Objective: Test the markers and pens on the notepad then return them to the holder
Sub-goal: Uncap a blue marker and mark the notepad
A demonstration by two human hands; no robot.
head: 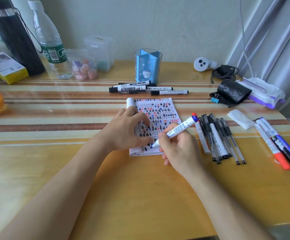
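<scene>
A small notepad (159,111) covered in black, blue and red marks lies mid-table. My right hand (178,151) grips a white blue-tipped marker (177,129), its tip touching the pad's lower edge. My left hand (128,129) presses fingertips on the pad's left side, and something blue, perhaps a cap, shows between its fingers. The blue pen holder (148,65) stands behind, apparently empty. Several black markers (147,88) lie before it. A bundle of pens and markers (216,137) lies right of the pad, and three more markers (277,142) lie farther right.
A water bottle (51,45), a dark flask (11,35), a jar of erasers (84,68) and a yellow box (5,68) stand at the back left. A white controller (204,64), a cable, a black bag (234,91), binder clips and wipes sit at the back right.
</scene>
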